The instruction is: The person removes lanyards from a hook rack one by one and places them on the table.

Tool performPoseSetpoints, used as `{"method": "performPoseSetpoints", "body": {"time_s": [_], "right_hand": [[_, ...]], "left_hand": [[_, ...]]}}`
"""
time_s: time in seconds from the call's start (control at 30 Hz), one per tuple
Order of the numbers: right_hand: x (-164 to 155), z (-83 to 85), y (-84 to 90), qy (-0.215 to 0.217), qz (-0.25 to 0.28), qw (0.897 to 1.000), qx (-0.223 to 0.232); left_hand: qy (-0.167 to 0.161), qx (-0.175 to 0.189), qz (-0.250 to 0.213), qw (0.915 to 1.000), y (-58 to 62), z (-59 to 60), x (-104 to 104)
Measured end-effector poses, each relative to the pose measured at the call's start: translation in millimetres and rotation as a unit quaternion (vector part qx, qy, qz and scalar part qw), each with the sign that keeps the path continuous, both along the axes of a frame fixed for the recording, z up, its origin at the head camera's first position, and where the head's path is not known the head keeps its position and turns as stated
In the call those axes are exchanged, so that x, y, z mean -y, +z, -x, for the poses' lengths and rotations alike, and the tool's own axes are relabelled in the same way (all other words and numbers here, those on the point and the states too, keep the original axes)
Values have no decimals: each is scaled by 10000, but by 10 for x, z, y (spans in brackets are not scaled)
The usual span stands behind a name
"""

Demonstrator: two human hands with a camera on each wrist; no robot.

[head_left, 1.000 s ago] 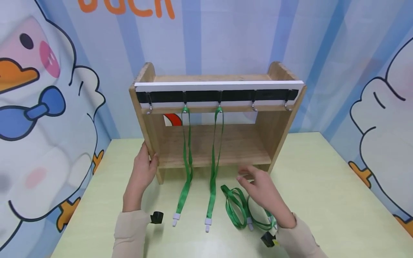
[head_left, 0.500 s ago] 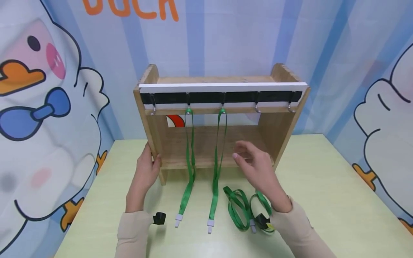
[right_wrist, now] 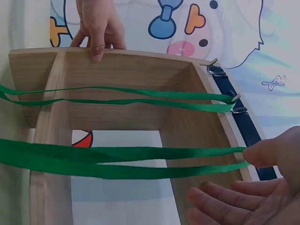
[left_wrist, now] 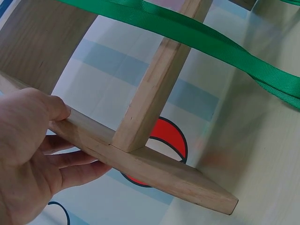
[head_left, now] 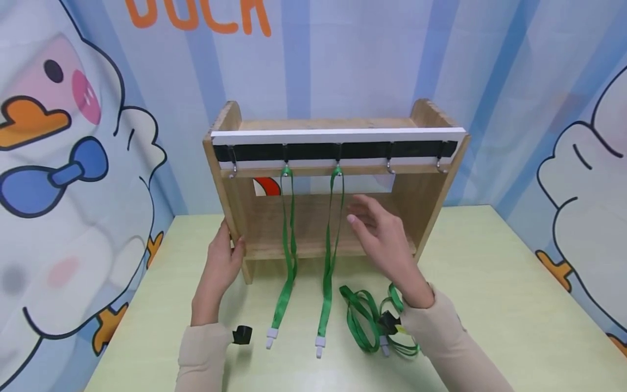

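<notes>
A small wooden shelf rack [head_left: 421, 185] stands on the pale green table, with a black strip of metal hooks [head_left: 389, 163] along its front. Two green lanyards [head_left: 289, 228] [head_left: 329, 234] hang from the second and third hooks, their white clips lying on the table. My left hand [head_left: 222, 261] grips the rack's left side panel [left_wrist: 140, 154], thumb in front and fingers behind. My right hand [head_left: 382, 237] hovers open in front of the rack, beside the third-hook lanyard [right_wrist: 140, 159], holding nothing. A loose green lanyard pile [head_left: 364, 318] lies on the table under the right wrist.
Cartoon duck backdrop walls [head_left: 73, 163] close in the table at the back and both sides. Bare table surface [head_left: 504, 305] extends to the right of the rack. Black wrist-camera mounts [head_left: 241, 334] sit at both cuffs.
My right hand rose from the table near the loose lanyards up to the level of the rack's shelf, fingers spread. The left hand kept its grip on the rack's side.
</notes>
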State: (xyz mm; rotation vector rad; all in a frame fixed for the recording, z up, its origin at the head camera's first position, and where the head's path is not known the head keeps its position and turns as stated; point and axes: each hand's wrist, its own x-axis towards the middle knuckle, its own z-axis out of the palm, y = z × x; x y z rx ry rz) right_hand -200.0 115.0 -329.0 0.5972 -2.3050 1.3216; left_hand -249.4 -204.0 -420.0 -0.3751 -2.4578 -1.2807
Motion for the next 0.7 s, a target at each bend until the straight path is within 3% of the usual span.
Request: {"method": "performPoseSetpoints", "body": {"time_s": [0.7], "right_hand": [[284,198,16,367,461,9977,-330]], "left_hand": [[17,-17,55,10000,-27,5,-4]]}}
